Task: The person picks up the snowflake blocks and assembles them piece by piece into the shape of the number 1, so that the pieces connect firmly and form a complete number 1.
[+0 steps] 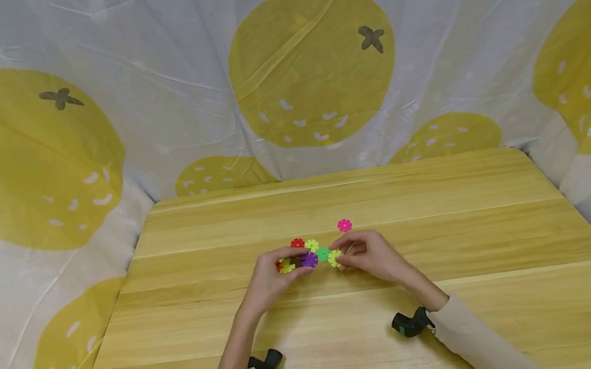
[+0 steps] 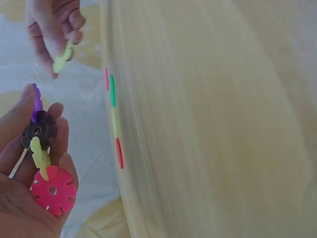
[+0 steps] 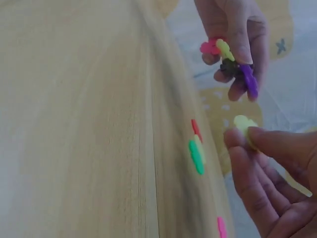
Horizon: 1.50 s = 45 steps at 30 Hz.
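Note:
Above the table, my left hand (image 1: 265,282) holds a short chain of notched plastic snowflake discs. Its purple disc (image 1: 309,260) sticks out at the fingertips, with the thumb against that end. In the left wrist view a black disc (image 2: 45,127), a yellow disc (image 2: 41,157) and a pinkish-red disc (image 2: 63,192) follow it, slotted together along the palm and fingers. My right hand (image 1: 372,255) pinches a single yellow disc (image 3: 242,124) between thumb and forefinger. A small gap parts this disc from the purple end of the chain.
On the wooden table (image 1: 463,325), past the hands, lie a red disc (image 1: 297,243), a yellow disc (image 1: 311,244) and a green disc (image 1: 323,254) close together. A pink disc (image 1: 344,225) lies farther back. Behind the table hangs a lemon-print cloth (image 1: 192,98).

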Each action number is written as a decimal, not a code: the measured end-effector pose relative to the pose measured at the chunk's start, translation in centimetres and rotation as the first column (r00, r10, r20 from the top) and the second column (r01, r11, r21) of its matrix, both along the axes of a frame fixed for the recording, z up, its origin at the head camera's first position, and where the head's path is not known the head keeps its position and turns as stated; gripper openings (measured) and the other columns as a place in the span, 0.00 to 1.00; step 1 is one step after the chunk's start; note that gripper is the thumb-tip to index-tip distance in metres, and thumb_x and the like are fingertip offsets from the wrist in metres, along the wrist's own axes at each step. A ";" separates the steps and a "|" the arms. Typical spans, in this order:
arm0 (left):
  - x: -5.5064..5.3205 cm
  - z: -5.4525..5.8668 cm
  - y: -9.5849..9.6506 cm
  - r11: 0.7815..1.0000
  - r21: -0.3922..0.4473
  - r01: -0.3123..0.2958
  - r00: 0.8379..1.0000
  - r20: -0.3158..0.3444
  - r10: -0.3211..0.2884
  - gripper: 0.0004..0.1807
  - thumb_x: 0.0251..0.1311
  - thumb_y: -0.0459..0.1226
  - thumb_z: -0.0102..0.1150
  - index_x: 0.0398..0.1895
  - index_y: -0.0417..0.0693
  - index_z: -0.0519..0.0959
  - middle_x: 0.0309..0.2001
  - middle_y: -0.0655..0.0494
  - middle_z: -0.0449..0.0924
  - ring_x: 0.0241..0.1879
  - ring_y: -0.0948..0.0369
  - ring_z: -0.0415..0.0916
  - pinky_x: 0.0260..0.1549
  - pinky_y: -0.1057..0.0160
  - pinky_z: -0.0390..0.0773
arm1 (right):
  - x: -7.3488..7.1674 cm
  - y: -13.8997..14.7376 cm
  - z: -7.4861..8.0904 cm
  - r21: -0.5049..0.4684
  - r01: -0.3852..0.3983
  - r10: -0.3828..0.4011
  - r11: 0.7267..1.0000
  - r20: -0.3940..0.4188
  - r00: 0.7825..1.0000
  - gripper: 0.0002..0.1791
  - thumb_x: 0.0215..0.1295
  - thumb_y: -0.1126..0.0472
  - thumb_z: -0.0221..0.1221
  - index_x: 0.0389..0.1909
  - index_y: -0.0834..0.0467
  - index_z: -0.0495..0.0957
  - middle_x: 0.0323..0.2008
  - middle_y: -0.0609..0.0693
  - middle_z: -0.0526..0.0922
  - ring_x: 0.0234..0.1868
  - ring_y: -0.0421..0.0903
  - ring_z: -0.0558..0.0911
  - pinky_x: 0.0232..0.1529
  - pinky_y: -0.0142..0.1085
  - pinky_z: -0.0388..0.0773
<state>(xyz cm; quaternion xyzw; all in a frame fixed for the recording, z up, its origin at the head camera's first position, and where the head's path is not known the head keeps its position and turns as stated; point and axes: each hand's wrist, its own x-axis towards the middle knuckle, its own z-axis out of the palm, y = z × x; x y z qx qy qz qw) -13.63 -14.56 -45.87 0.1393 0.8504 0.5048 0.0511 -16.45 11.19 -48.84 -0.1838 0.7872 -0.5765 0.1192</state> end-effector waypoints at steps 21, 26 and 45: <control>0.0 0.3 0.2 0.999 0.000 0.044 0.999 0.014 -0.044 0.15 0.60 0.36 0.74 0.50 0.49 0.90 0.52 0.50 0.89 0.58 0.51 0.83 0.54 0.53 0.83 | 1.8 -1.7 0.4 -0.186 0.071 -0.090 0.980 -0.097 0.991 0.12 0.66 0.64 0.70 0.49 0.61 0.88 0.40 0.59 0.91 0.38 0.60 0.91 0.38 0.35 0.88; 0.1 0.3 0.2 0.999 0.007 0.046 0.999 0.013 -0.046 0.14 0.61 0.35 0.73 0.50 0.49 0.90 0.52 0.51 0.89 0.54 0.54 0.83 0.47 0.64 0.79 | 2.0 -2.0 0.3 -0.244 0.071 -0.086 0.967 -0.054 0.995 0.10 0.65 0.67 0.69 0.46 0.62 0.86 0.39 0.63 0.91 0.39 0.64 0.90 0.40 0.42 0.89; -0.3 0.7 1.3 0.991 -0.076 0.110 0.994 0.024 -0.108 0.18 0.64 0.41 0.71 0.56 0.46 0.86 0.45 0.56 0.89 0.46 0.61 0.81 0.48 0.58 0.78 | 2.0 -1.7 0.0 -0.297 0.093 -0.075 0.950 0.070 0.995 0.17 0.68 0.69 0.65 0.56 0.70 0.81 0.37 0.67 0.88 0.36 0.60 0.91 0.39 0.47 0.89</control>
